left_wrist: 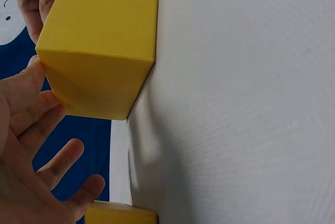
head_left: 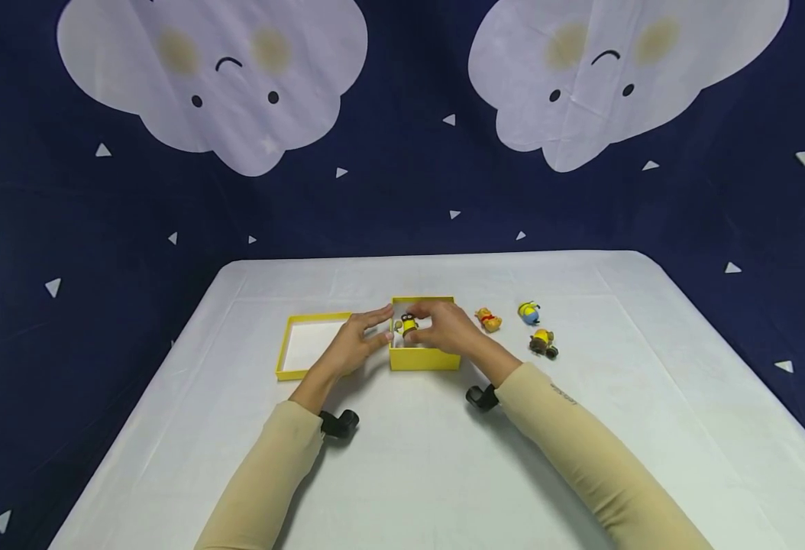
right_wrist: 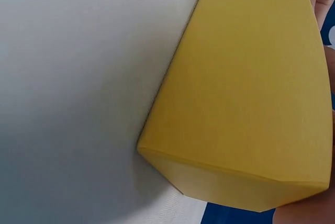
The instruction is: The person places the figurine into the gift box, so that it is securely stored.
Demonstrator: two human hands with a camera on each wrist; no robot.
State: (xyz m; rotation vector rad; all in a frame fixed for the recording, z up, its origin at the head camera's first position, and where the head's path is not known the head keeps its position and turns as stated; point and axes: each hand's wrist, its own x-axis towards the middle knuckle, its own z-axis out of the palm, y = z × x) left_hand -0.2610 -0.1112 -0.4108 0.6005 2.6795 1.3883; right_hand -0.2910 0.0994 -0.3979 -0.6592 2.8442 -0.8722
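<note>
A yellow box [head_left: 425, 359] with a white inside stands upright on the table. My right hand [head_left: 445, 327] reaches into it from the right and pinches a Minion figurine [head_left: 409, 324] between thumb and fingers. Another small item lies just left of that figurine, too small to make out. My left hand [head_left: 353, 347] touches the box's left side with its fingertips, its fingers fairly straight and spread. In the left wrist view, the left thumb and fingers [left_wrist: 39, 109] meet the box wall near a corner. From the right wrist, the box wall hides most of the right hand.
Left of the box lies its shallow yellow lid [head_left: 292, 319], white side up, partly behind the left hand. To the right are a Winnie the Pooh figurine [head_left: 488, 319], a blue-and-yellow Minion [head_left: 529, 312] and a brown-and-yellow figurine [head_left: 543, 344]. A dark cloud-print cloth [head_left: 402, 198] hangs behind.
</note>
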